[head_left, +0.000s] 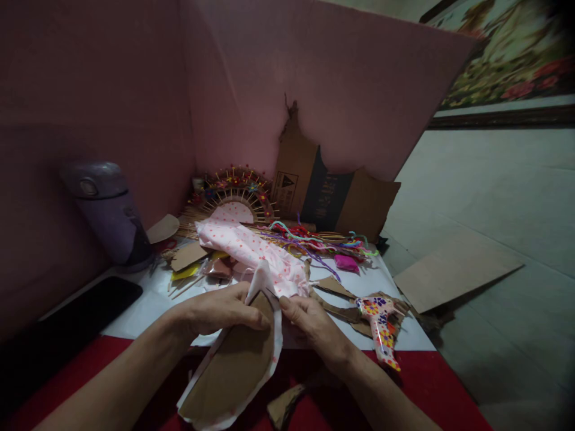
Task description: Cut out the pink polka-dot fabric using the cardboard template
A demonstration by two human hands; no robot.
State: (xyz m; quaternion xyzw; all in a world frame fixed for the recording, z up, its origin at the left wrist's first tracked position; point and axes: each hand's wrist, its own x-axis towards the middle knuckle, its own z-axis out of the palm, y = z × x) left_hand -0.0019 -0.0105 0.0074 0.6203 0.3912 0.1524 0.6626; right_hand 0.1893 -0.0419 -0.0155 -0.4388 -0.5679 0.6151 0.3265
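Cardboard half-disc, one piece, edged all round its visible rim with white, pink-spotted fabric, is held up between two hands, its rounded end pointing down toward the wearer. The left hand grips its upper end, thumb laid flat on the bare cardboard; the right hand is nearly closed, thumb and fingers pinching at the fabric edge on the other side. Just beyond both hands lies one bunched pink-dotted cloth; whether it joins the edging, I cannot tell. Right of the right hand sits one flower-patterned glue gun on torn cardboard, and farther off, one magenta packet. Below the right hand is one cardboard scrap, on red cloth. Left of the left hand are one dark phone-like slab and, farther away, one purple bottle. Well past the hands stand one half-round ornament, with sticks and flowers too many to count, and one large jagged cardboard sheet; before that sheet, several coloured pipe cleaners tangle together, their number unclear.
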